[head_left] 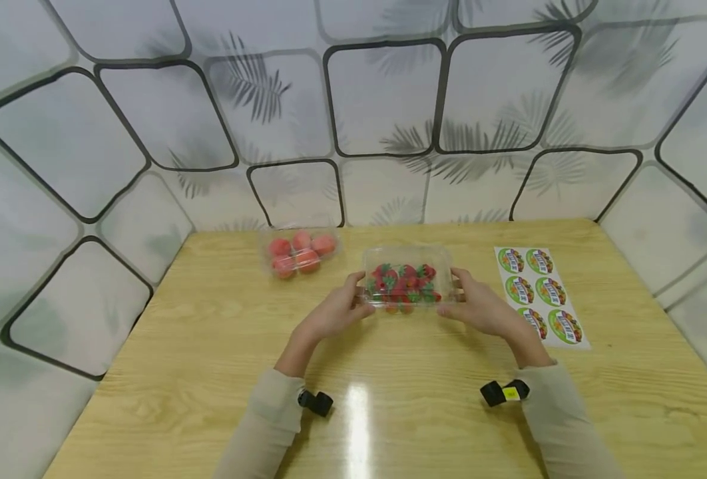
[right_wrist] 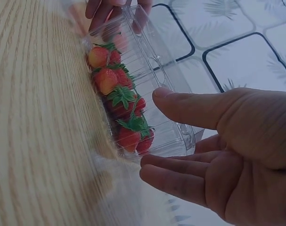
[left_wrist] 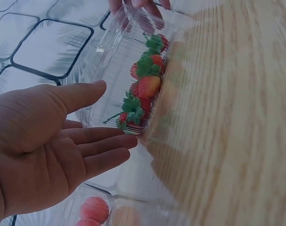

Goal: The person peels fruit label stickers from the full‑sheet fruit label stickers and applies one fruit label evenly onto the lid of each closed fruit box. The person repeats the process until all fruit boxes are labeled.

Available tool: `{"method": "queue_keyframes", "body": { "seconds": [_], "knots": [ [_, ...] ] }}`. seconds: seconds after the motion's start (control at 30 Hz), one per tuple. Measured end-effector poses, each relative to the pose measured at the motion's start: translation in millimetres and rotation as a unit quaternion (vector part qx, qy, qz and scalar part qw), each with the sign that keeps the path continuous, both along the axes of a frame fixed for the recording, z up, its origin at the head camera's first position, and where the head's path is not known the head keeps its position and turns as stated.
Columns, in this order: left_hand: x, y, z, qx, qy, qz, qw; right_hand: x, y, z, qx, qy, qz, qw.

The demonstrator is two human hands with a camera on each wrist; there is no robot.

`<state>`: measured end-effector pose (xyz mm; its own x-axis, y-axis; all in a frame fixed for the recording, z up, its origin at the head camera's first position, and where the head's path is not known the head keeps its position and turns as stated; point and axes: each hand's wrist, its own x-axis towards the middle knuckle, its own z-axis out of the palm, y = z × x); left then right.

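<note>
A clear plastic box of strawberries (head_left: 406,283) stands on the table with its lid closed. At its left end is my left hand (head_left: 337,310), thumb toward the near side and fingers reaching to the end wall. The left wrist view shows that hand's fingers (left_wrist: 107,148) nearly straight, tips right at the box. My right hand (head_left: 479,306) mirrors it at the opposite end. Its fingers (right_wrist: 175,176) are extended, with the thumb held apart from them in the right wrist view. Red fruit and green leaves show through the plastic.
A second clear box (head_left: 301,253) holding several round pinkish-red fruits is at the back left. On the right lies a white sheet (head_left: 530,263) of round, colourful stickers, partly beneath the right hand in view. A patterned cloth wall (head_left: 383,100) encloses the wooden table (head_left: 210,372).
</note>
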<state>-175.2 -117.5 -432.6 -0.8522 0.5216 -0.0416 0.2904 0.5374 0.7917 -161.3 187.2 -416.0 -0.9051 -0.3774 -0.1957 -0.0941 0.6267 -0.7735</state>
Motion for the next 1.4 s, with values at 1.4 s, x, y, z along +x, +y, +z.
{"method": "queue_keyframes", "body": {
  "seconds": [1.4],
  "knots": [
    [11.8, 1, 9.4, 0.000, -0.050, -0.006, 0.9988, 9.9, 5, 11.5, 0.037, 0.001, 0.030, 0.999]
  ]
}}
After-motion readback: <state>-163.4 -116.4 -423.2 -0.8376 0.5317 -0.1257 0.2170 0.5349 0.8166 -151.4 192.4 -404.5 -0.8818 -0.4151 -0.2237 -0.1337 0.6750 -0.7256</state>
